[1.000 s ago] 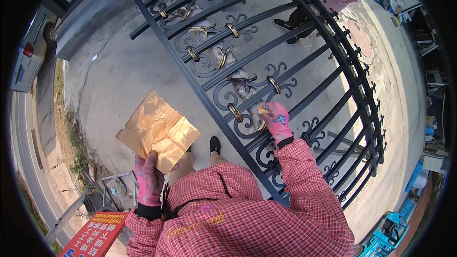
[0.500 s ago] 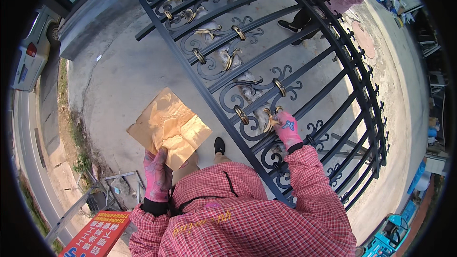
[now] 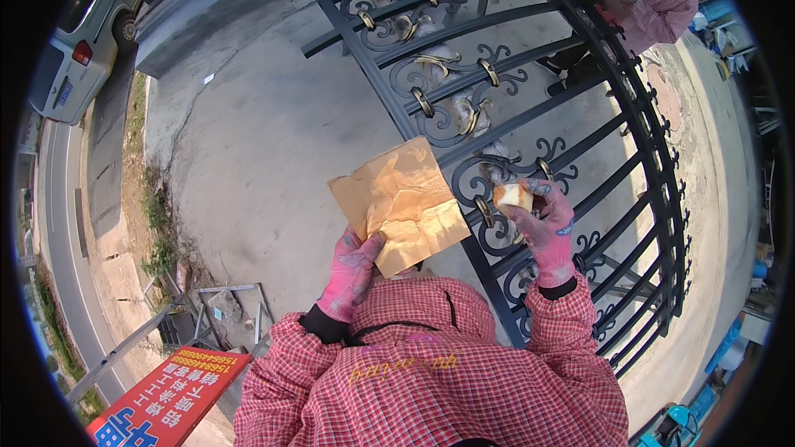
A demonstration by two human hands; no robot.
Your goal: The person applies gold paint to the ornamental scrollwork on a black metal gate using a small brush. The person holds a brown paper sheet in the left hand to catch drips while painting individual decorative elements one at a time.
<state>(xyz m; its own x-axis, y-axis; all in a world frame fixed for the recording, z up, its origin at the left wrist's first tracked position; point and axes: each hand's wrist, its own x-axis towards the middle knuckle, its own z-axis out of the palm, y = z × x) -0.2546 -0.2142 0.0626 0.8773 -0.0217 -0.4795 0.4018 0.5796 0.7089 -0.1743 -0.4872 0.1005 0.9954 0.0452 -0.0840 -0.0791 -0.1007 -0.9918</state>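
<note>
The right hand (image 3: pixel 542 213), narrowed on a small white-and-orange block (image 3: pixel 515 196), is nearer the dark metal railing (image 3: pixel 490 287), over its left edge region beside a gold collar (image 3: pixel 484 211), while the left hand (image 3: pixel 354 269) pinches a creased brown sheet (image 3: pixel 406 203) left of the block.

The left hand (image 3: pixel 354 273) is gloved and closed in a pinch, thumb uppermost, its forearm (image 3: pixel 277 360) slanting away below left. To its right and higher, the gloved right hand (image 3: pixel 550 230) curls thumb and fingers toward each other, wrist below.
</note>
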